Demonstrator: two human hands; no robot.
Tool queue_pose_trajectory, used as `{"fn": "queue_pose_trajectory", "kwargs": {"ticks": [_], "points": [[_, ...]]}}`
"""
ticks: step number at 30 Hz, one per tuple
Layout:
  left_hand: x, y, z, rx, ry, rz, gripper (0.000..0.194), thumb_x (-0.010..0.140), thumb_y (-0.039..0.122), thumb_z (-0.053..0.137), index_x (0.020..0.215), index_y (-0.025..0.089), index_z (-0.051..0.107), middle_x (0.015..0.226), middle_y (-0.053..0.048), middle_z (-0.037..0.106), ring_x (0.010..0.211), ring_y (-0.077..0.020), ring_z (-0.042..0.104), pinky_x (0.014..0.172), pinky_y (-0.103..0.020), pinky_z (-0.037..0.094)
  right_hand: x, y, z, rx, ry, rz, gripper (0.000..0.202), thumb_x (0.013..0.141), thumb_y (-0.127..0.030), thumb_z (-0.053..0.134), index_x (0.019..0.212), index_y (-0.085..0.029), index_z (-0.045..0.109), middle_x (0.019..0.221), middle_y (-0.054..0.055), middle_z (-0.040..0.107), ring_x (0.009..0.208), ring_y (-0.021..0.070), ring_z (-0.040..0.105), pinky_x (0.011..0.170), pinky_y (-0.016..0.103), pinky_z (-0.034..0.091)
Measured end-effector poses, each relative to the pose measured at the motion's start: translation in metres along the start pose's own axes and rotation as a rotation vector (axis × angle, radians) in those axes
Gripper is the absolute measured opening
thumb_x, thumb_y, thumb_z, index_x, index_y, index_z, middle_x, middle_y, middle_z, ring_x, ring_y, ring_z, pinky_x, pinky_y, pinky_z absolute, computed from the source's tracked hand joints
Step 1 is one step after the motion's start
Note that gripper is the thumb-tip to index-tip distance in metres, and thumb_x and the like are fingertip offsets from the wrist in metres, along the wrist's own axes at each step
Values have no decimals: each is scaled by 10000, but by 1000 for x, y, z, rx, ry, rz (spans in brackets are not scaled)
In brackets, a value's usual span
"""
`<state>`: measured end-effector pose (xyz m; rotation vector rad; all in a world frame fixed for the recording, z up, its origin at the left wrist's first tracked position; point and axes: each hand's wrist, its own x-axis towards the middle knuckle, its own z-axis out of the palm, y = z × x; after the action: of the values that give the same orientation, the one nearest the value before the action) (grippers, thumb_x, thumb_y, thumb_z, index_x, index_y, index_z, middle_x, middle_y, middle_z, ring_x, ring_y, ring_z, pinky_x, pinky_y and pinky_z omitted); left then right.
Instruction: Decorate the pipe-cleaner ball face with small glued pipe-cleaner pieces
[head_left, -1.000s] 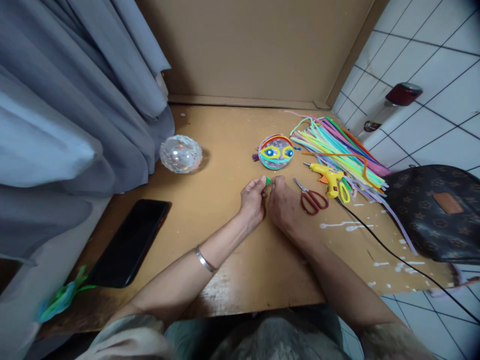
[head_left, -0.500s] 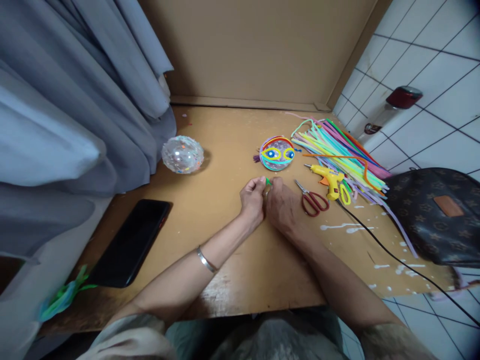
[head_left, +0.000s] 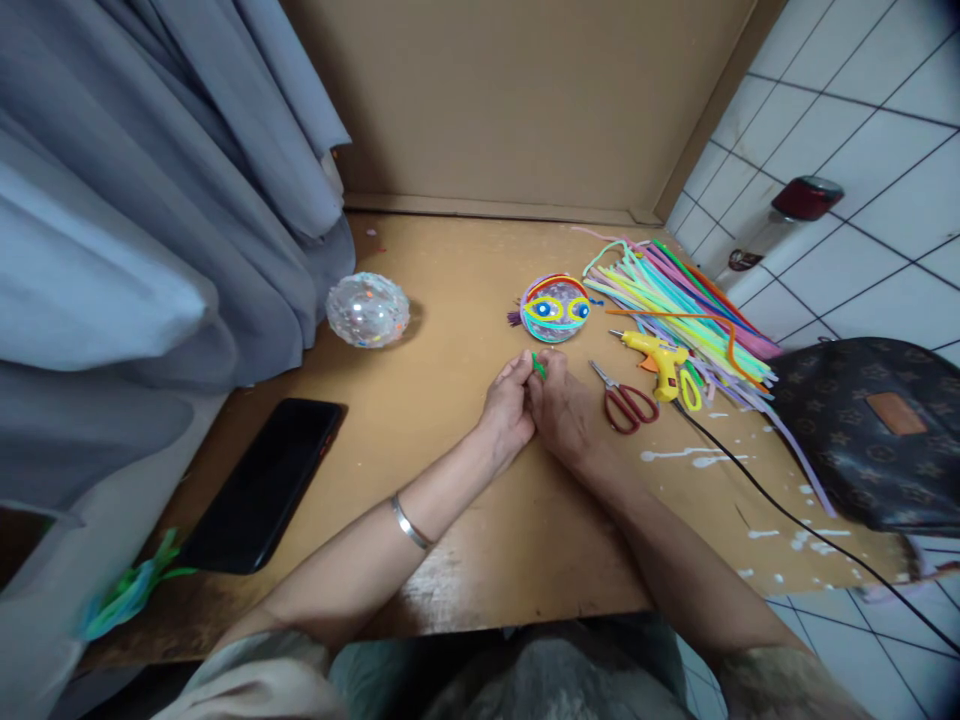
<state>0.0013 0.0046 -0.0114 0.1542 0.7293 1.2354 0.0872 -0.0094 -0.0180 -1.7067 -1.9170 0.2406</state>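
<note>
A small piece of green pipe cleaner (head_left: 538, 366) shows between my fingertips. My left hand (head_left: 508, 405) pinches it from one side, and my right hand (head_left: 559, 405) is closed on it from the other; the two hands touch. Just beyond them sits a round ball decorated with pipe cleaners (head_left: 556, 308), with yellow-ringed blue eyes, a red and orange band on top and a purple tuft at its left. Red-handled scissors (head_left: 627, 398) lie right of my right hand, blades partly apart. Past these is a yellow glue gun (head_left: 654, 360).
A bundle of coloured pipe cleaners (head_left: 682, 300) lies at the back right, near a dark patterned bag (head_left: 870, 435). A clear ball (head_left: 368, 311) stands at the left, a black phone (head_left: 262, 485) nearer. A black cord (head_left: 780, 510) crosses the right side. A grey curtain (head_left: 172, 200) hangs left.
My hands have drawn slightly closer together. The green pipe cleaner piece now looks more bent between my fingertips. Other things stay put, apart from a slight camera shift.
</note>
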Motion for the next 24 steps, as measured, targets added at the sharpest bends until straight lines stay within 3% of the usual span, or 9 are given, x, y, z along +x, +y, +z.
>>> {"fn": "queue_pose_trajectory", "kwargs": {"ticks": [5, 10, 17, 21, 24], "points": [[-4, 0, 5, 10, -11, -14, 306, 768, 350, 897, 751, 192, 635, 666, 30, 632, 618, -101, 596, 670, -238, 505, 3, -1, -9, -57, -58, -12, 312, 1026, -296, 466, 1258, -130, 593, 944, 169, 750, 805, 276, 718, 662, 327, 415], [-8, 2, 8, -26, 50, -62, 298, 794, 345, 872, 725, 187, 629, 598, 37, 608, 526, -76, 539, 548, -208, 453, 2, 2, -14, -107, -33, -37, 295, 1044, -311, 465, 1249, -160, 614, 911, 138, 778, 761, 231, 707, 638, 300, 374], [-8, 0, 9, -97, 84, -69, 205, 852, 218, 787, 723, 166, 636, 605, 36, 629, 521, -54, 556, 558, -185, 441, 6, 18, -11, 111, 28, -56, 236, 969, -296, 531, 1170, -210, 620, 932, 86, 781, 775, 229, 711, 662, 296, 436], [-2, -2, 3, -13, -1, 45, 239, 781, 240, 842, 722, 163, 623, 626, 38, 634, 556, -56, 570, 595, -184, 449, 10, 28, -8, 304, 41, -57, 204, 923, -350, 567, 1102, -253, 582, 863, 37, 755, 766, 236, 706, 667, 309, 481], [7, 0, -6, 146, -123, 152, 343, 731, 355, 887, 684, 163, 607, 614, 32, 615, 565, -66, 553, 593, -202, 441, 14, 35, -6, 486, -27, -60, 195, 932, -383, 570, 1090, -269, 560, 821, 2, 740, 722, 215, 700, 667, 308, 508]]}}
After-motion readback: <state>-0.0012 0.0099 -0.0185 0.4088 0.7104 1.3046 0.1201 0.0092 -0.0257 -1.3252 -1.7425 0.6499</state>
